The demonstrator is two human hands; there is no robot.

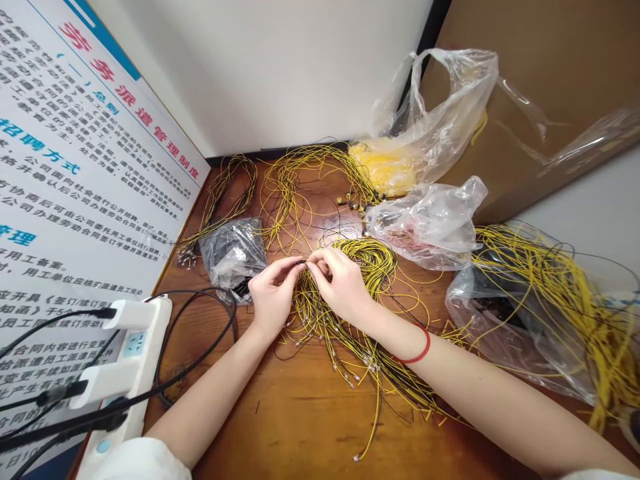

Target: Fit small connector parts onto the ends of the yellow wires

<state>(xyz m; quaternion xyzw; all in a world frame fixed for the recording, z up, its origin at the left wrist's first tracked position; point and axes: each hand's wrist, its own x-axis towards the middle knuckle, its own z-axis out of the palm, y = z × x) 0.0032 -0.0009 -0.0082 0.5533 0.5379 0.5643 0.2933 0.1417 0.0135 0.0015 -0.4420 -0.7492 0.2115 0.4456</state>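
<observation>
My left hand [273, 293] and my right hand [335, 283] meet above a tangled bundle of thin yellow-and-black cables [340, 327]. Between their fingertips they pinch a small dark cable end [303, 263], which is mostly hidden by the fingers. Below my wrists, the bundle spreads toward me in loose strands with small metal-tipped ends [350, 377]. A red thread bracelet [417, 348] circles my right wrist. Several small brass-coloured connectors [350, 202] lie beyond my hands, next to a looser coil of yellow cable [310, 187].
The wooden tabletop [280, 427] is strewn with cables. A white power strip [135, 353] with plugged-in black cords stands to my left, beside a printed Chinese wall poster [85, 167]. Clear plastic bags [520, 313] of yellow cable lie right, and a dark bag [234, 257] lies left.
</observation>
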